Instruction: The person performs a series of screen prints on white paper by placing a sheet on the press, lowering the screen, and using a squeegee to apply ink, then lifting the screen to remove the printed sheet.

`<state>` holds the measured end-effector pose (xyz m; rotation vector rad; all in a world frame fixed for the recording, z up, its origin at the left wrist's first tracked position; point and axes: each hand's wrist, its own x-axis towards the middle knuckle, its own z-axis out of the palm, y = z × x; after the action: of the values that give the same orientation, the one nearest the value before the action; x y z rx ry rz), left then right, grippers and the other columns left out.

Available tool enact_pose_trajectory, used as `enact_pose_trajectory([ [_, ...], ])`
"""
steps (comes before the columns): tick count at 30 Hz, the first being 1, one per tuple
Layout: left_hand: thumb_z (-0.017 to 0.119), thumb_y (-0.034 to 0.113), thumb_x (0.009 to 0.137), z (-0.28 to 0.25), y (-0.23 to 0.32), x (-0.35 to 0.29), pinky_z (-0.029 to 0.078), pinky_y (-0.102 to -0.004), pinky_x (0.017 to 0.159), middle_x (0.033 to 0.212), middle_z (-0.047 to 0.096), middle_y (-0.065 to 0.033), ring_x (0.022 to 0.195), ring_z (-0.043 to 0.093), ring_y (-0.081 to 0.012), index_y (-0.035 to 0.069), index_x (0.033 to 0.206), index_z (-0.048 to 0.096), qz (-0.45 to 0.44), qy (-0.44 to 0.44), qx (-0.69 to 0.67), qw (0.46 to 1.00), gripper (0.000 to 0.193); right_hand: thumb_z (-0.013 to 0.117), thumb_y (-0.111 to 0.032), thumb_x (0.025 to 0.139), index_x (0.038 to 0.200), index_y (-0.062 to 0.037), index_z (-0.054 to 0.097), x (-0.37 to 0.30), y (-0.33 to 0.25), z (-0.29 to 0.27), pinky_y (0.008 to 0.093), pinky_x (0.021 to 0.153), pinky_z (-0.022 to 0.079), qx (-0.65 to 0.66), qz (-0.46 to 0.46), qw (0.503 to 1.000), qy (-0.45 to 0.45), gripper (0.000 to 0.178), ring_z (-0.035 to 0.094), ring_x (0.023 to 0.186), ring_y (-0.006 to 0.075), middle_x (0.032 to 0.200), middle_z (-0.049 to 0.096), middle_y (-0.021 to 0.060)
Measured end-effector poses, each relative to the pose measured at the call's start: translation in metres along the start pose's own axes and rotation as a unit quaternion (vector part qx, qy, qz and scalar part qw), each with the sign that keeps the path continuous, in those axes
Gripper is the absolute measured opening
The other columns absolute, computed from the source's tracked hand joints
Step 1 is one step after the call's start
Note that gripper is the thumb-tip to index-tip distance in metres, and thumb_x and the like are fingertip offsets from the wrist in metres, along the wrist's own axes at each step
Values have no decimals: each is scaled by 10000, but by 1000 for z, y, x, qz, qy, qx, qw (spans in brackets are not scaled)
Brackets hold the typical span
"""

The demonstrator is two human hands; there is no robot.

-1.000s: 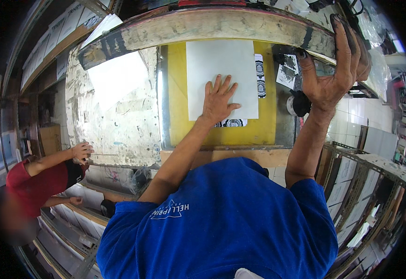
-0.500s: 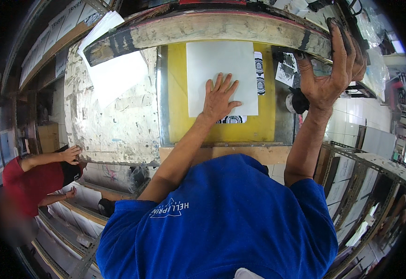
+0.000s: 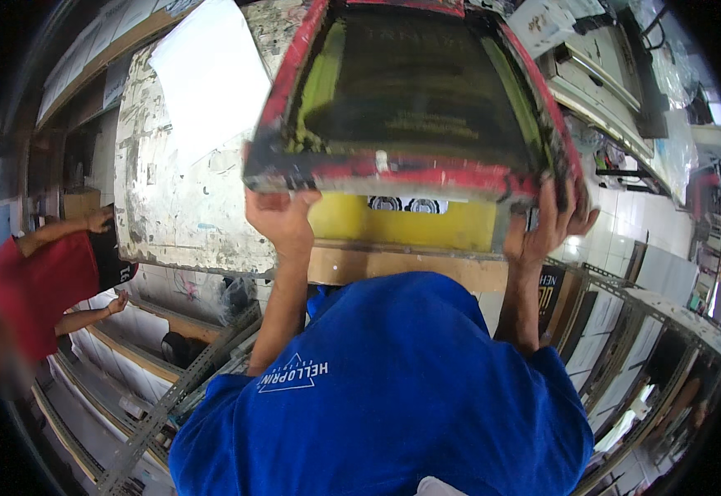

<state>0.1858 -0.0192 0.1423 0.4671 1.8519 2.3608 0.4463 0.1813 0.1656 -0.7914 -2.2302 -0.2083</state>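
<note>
A screen printing frame (image 3: 414,165) with red, ink-stained bars and dark mesh tilts down over a yellow printing bed (image 3: 340,221). My left hand (image 3: 282,219) is closed on its near left corner. At the near right corner, my right hand (image 3: 546,227) grips the bar with its fingers over the edge. A white card with black round emblems (image 3: 408,205) shows on the bed just below the near bar. The frame hides the rest of the bed, including where the white sheet lay.
White paper (image 3: 211,78) lies on the paint-stained table (image 3: 195,223) to my left. A wooden edge (image 3: 402,263) runs between me and the bed. A person in a red shirt (image 3: 54,273) stands at the left. Metal shelving (image 3: 625,298) stands at the right.
The frame has come down from its raised position over the bed. My left hand has left the white sheet and taken hold of the frame; my right hand has come down with it.
</note>
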Motion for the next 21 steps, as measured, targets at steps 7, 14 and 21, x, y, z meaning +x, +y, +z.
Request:
enact_pose_trajectory([
  [7,894,8,570,-94,-134,-60,493,-383,1035,1325,581,-153,1207,578,-241,-71,1498,381,-32,-77,179,980,1063,777,-249,766,1394,-103,611,52,-26,39,536,1125,328,169,29,969,-180,665,450,1325,431,1389,555,203],
  [14,985,218,530,-84,-134,-66,467,-404,1007,1229,511,-152,1129,548,-292,-40,1438,454,-42,-79,153,984,1083,733,-297,883,1586,-204,319,179,3,290,563,1141,330,48,-105,982,-152,822,370,1419,458,1561,397,197],
  [21,994,336,500,-92,-137,-67,440,-435,1019,1241,523,-172,1153,524,-337,-43,1407,490,1,-93,227,970,1104,721,-243,888,1568,-238,343,248,11,380,507,1165,339,35,-79,914,-397,778,387,1445,420,1545,426,249],
])
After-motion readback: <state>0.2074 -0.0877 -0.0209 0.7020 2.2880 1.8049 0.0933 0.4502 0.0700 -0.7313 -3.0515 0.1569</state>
